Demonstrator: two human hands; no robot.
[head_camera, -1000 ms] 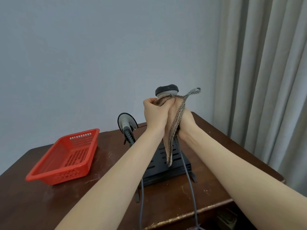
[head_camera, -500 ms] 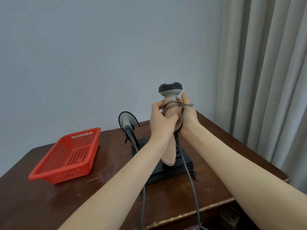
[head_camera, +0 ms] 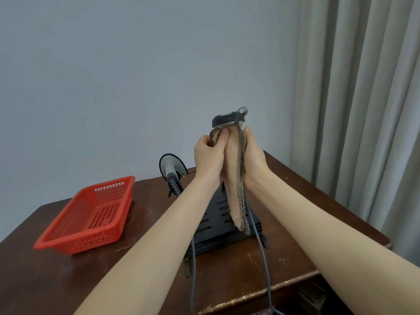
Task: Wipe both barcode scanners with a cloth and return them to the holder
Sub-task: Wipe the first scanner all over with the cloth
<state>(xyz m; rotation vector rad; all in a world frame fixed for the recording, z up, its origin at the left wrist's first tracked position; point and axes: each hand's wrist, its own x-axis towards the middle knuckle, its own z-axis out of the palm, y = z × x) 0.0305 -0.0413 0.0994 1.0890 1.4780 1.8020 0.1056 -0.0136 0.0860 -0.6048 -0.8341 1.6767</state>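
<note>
- Grey wall and a pale curtain [head_camera: 363,110] stand behind a dark brown worktop [head_camera: 295,201].
- Left hand [head_camera: 208,159] pinches the cloth [head_camera: 234,194] just under the head of the held scanner [head_camera: 227,119], with its fingers curled tight.
- Right hand [head_camera: 254,155] curls round the other side and grips the handle through the cloth.
- Held scanner is up in the air above the black holder [head_camera: 218,221], and the cloth hides its handle.
- Second scanner [head_camera: 170,165] sits in the holder on the left side, near the red basket [head_camera: 91,214].
- Grey cable [head_camera: 261,251] hangs down past the holder. I think a big pull up could make it catch and tip the holder.
- Soft cloth lies between the hands and the handle, so the scanner may slip.
- Loose cloth end dangles close to the holder and could snag on it.
- Half a second ago the cloth sat lower and the head stood clear. Now the cloth is bunched right under the head, and a loop pokes up beside it.
</note>
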